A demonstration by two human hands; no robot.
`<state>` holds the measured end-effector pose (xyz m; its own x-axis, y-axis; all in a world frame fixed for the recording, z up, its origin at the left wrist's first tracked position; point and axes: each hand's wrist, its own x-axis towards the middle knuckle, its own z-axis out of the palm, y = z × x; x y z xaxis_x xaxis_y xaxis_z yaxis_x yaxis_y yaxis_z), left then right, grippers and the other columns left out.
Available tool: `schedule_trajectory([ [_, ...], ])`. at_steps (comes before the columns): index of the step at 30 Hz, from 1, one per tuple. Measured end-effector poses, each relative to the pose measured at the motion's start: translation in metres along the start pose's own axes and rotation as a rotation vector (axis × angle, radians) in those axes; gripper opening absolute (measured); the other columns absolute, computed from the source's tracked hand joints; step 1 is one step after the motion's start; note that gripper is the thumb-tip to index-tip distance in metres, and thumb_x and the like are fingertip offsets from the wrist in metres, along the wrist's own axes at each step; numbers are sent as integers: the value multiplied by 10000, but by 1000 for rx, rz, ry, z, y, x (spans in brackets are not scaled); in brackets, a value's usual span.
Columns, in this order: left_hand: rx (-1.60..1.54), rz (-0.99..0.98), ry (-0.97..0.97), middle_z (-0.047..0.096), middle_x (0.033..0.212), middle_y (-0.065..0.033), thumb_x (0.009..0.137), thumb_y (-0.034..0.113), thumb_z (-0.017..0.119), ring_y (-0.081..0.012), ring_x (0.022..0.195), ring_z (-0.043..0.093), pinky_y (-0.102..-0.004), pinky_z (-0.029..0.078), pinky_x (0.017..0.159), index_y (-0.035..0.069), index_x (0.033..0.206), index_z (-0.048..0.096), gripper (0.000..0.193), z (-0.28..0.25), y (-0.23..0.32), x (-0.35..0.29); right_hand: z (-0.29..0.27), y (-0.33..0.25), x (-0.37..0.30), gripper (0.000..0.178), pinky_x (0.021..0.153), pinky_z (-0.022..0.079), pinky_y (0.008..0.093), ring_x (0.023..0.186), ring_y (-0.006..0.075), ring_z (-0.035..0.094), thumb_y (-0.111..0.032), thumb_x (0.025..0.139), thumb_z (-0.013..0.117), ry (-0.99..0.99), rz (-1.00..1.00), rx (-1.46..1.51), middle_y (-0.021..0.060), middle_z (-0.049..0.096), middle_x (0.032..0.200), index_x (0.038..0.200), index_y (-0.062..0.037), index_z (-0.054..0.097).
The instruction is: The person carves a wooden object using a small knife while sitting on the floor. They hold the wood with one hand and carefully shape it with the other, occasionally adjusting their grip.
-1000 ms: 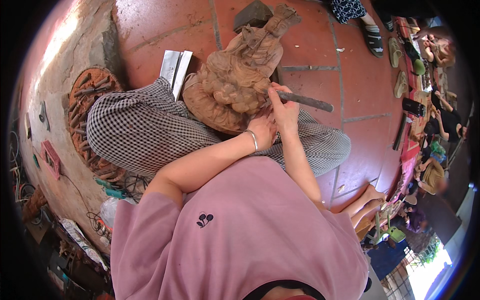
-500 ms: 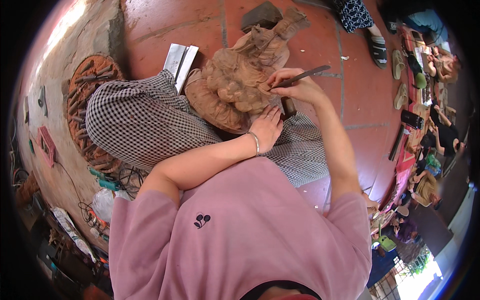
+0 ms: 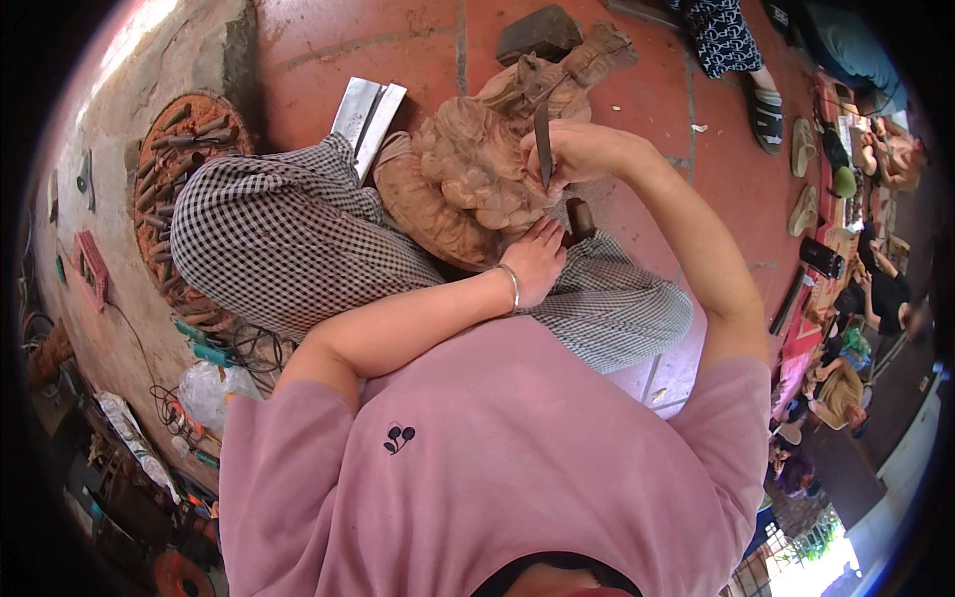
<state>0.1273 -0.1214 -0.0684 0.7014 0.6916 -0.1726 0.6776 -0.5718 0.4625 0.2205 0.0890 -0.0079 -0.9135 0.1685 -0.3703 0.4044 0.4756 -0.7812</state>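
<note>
A brown wooden carving (image 3: 463,164), worked into rounded, knobbly forms, lies tilted between my legs. My right hand (image 3: 587,154) is closed in a pinch around a slim dark carving tool (image 3: 543,144). The tool's flat shaft stands nearly upright in this view, against the carving's right side. Its working tip is hard to make out. Lower down, my left hand (image 3: 537,264), with a bracelet at the wrist, lies flat with fingers stretched against the carving's lower right edge. A short wooden piece (image 3: 579,217) sits just right of those fingers.
A round tray of sawdust (image 3: 179,111) holds several carving tools at my left. Metal strips (image 3: 368,119) lie by my knee, and a dark block (image 3: 538,35) sits behind the carving. Cords and a plastic bag (image 3: 214,393) are lower left. A person's sandalled foot (image 3: 767,119) is at far right.
My right hand has turned, swinging the tool from pointing up-right to nearly upright. My right elbow has moved outward. My left hand keeps its place on the carving; the whole view has shifted slightly.
</note>
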Motion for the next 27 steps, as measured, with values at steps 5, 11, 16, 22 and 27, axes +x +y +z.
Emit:
schedule_trajectory([
  [5, -15, -2, -36, 476, 1405, -253, 815, 269, 669, -378, 1404, 360, -489, 190, 1217, -33, 1245, 591, 532, -4, 1, 3, -7, 1, 14, 213, 680, 505, 338, 795, 210, 623, -89, 707, 841, 23, 127, 121, 56, 648, 893, 800, -22, 661],
  [11, -44, -6, -69, 476, 1406, -251, 821, 263, 665, -376, 1404, 362, -487, 190, 1219, -38, 1258, 582, 537, -8, -2, 3, -7, 11, 6, 308, 698, 502, 373, 903, 203, 609, -130, 618, 879, -48, -16, 3, 52, 624, 854, 856, -59, 697],
  [16, -65, -7, -66, 486, 1394, -251, 825, 262, 662, -377, 1404, 363, -488, 191, 1219, -38, 1256, 582, 532, -5, -2, 4, -13, -3, 19, 323, 712, 492, 370, 844, 204, 631, -163, 631, 886, -93, 156, 76, 44, 647, 809, 876, -65, 701],
  [22, -91, 3, -66, 493, 1381, -253, 828, 261, 660, -379, 1398, 371, -494, 195, 1217, -39, 1235, 588, 511, -2, -4, 5, -8, -2, 12, 277, 688, 492, 360, 780, 231, 639, -151, 680, 864, -117, 87, 16, 62, 658, 803, 883, -61, 699],
  [27, -126, -7, -67, 497, 1374, -255, 811, 239, 686, -380, 1371, 404, -500, 217, 1205, -50, 1255, 568, 542, -11, -3, 4, -7, -9, 17, 256, 687, 468, 363, 780, 237, 607, -168, 722, 827, 9, 70, 46, 61, 621, 768, 870, -46, 659],
])
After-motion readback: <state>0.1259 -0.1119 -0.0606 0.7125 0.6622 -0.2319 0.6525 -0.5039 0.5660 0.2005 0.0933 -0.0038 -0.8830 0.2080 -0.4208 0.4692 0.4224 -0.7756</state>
